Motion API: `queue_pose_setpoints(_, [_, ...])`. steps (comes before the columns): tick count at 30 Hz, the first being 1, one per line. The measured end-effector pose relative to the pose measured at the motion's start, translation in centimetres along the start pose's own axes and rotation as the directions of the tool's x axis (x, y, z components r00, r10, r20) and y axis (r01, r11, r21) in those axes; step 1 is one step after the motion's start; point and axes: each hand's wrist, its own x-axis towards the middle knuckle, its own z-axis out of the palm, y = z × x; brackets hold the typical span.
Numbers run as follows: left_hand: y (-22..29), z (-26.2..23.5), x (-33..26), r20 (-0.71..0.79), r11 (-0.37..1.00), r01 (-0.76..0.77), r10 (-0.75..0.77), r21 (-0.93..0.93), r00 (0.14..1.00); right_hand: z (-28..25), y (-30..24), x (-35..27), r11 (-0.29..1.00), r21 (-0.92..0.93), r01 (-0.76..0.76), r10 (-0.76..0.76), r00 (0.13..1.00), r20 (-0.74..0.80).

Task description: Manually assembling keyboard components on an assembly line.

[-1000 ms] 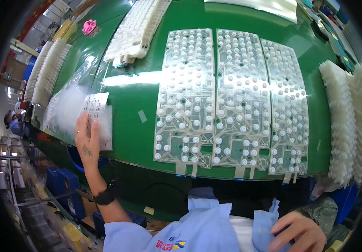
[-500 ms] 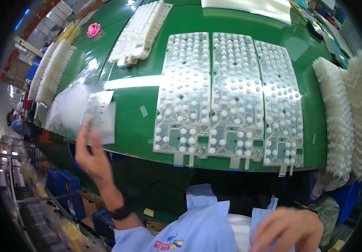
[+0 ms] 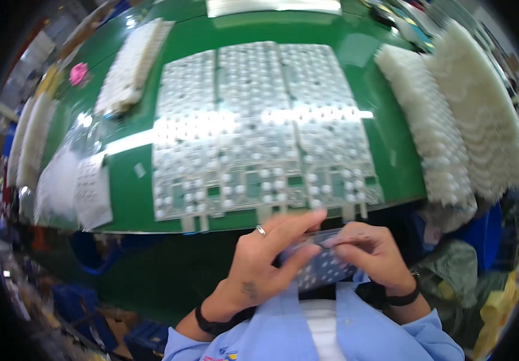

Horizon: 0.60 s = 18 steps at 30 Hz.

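In front of my chest, just off the table's near edge, a small clear sheet dotted with pale spots (image 3: 322,271) is between my hands. My right hand (image 3: 376,256) pinches its upper right edge between thumb and fingers. On the other side, my left hand (image 3: 262,256), wearing a ring, has its thumb and fingertips at the sheet's left edge; motion smears them a little. Beyond my hands lie three clear keyboard membranes with white domes, the left one (image 3: 184,132), the middle one (image 3: 253,120) and the right one (image 3: 325,120), their tails toward me.
On the green table (image 3: 130,207), a spotted white sheet (image 3: 92,189) rests by a clear plastic bag (image 3: 61,186). Stacked domed membranes stand at the back left (image 3: 130,66), far left (image 3: 30,144) and right (image 3: 434,126). A pink crumpled item (image 3: 79,73) lies at the back left.
My left hand has come from the sheets at the table's left to my chest, meeting my right hand. A spotted clear sheet is now between them. The view has shifted right.
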Motion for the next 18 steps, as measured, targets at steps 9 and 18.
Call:
queue_pose_setpoints(9, [-0.1, 2.5, -0.6, 0.136, 0.937, 0.322, -0.304, -0.139, 0.943, -0.2, 2.4, -3.0, 0.973, -0.037, 0.226, -0.229, 0.949, -0.217])
queue_pose_setpoints(18, [1.1, 2.7, 0.3, 0.18, 0.937, 0.337, -0.319, -0.086, 0.931, -0.4, 2.5, -3.4, 0.981, -0.044, 0.188, -0.193, 0.948, -0.253])
